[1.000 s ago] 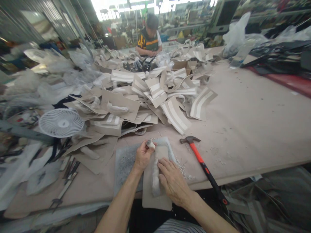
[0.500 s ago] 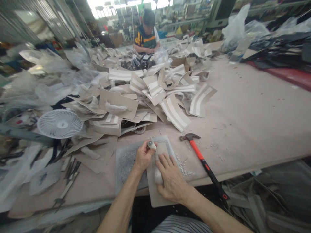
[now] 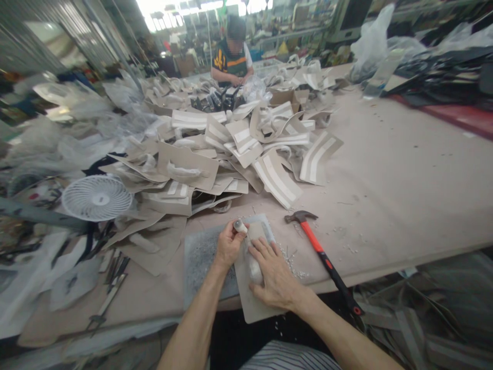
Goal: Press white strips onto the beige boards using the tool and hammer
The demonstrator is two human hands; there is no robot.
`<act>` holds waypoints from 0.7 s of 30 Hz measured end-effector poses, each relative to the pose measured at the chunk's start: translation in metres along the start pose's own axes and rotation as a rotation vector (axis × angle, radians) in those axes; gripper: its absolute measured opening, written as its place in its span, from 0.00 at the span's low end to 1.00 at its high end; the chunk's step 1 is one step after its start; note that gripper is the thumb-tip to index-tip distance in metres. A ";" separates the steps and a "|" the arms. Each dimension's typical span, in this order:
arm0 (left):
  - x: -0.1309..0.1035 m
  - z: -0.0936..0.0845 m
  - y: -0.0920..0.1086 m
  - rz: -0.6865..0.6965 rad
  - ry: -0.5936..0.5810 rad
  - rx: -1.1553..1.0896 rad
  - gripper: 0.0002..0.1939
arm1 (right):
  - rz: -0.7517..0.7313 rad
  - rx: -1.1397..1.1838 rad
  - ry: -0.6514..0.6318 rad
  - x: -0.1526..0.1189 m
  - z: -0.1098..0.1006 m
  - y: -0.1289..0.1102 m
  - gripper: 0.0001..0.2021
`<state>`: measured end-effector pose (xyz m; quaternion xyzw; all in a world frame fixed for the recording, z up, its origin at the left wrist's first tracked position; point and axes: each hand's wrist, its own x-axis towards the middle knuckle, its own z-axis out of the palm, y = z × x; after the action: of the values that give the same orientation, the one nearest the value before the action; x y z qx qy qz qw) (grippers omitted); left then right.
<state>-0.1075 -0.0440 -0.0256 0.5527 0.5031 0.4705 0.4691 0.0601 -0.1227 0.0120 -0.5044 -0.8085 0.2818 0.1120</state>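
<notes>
A beige panel [image 3: 246,303] with a plastic-wrapped strip along it lies partly on a grey, worn board [image 3: 200,262] and juts past the table's front edge. My left hand [image 3: 228,245] pinches a small whitish piece with a round metallic end [image 3: 239,226] at the far end of the strip. Spread over the panel and the wrapped strip is my right hand [image 3: 275,275], its fingers apart and pressing flat. Small white bits [image 3: 298,272] lie scattered beside the board. To the right rests a claw hammer [image 3: 314,239] with a red and black handle.
Beyond the board is a large heap of beige panels [image 3: 188,169]. A white fan [image 3: 97,198] and hand tools [image 3: 110,298] are at the left. Plastic bags and dark pieces lie at the far right. Across the table a person [image 3: 233,56] works with both hands.
The panel's near end has shifted slightly to the right and away from me. My right hand has moved a little to the right with it; my left hand still pinches the piece.
</notes>
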 end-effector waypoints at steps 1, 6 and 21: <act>0.000 0.000 -0.001 0.006 -0.005 0.004 0.15 | 0.003 0.014 -0.017 -0.001 -0.003 0.001 0.46; -0.001 -0.001 -0.003 0.024 -0.009 -0.013 0.14 | 0.000 0.014 0.043 -0.015 -0.026 0.031 0.47; -0.003 0.003 -0.002 0.074 0.004 0.076 0.13 | 0.782 0.222 0.181 -0.052 -0.056 0.103 0.06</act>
<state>-0.1050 -0.0475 -0.0280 0.5875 0.5007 0.4692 0.4291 0.1883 -0.1153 0.0045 -0.7812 -0.5074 0.3429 0.1208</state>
